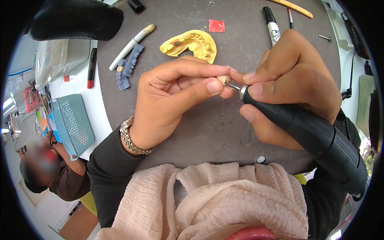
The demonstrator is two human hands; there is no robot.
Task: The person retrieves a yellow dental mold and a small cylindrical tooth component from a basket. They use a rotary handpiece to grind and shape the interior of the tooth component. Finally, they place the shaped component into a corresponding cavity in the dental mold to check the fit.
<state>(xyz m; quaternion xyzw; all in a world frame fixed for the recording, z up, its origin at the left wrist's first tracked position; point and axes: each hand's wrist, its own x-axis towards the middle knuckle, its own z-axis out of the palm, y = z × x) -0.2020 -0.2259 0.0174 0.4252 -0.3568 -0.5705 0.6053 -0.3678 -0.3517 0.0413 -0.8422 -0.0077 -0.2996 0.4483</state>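
Between the thumb and fingers of my left hand [172, 90] is pinched a small cream dental crown [223, 79]. My right hand [296, 80] wraps round a black rotary handpiece [304, 124] like a pen, its metal nose pointing left. The thin bur [233, 85] at its tip reaches to the crown; whether it touches is hard to make out. Just beyond my left hand lies a yellow plaster dental model [196, 42] with a row of teeth. Left of it are blue-grey impression pieces [130, 66] and a white-handled brush [132, 47].
A black-capped white marker [272, 26], a small screw-like metal piece [325, 38] and a red square [216, 26] lie on the far side of the grey table [192, 140]. At left are a black-and-red marker [92, 68] and a teal basket [73, 126]. Another person [56, 172] sits at far left.
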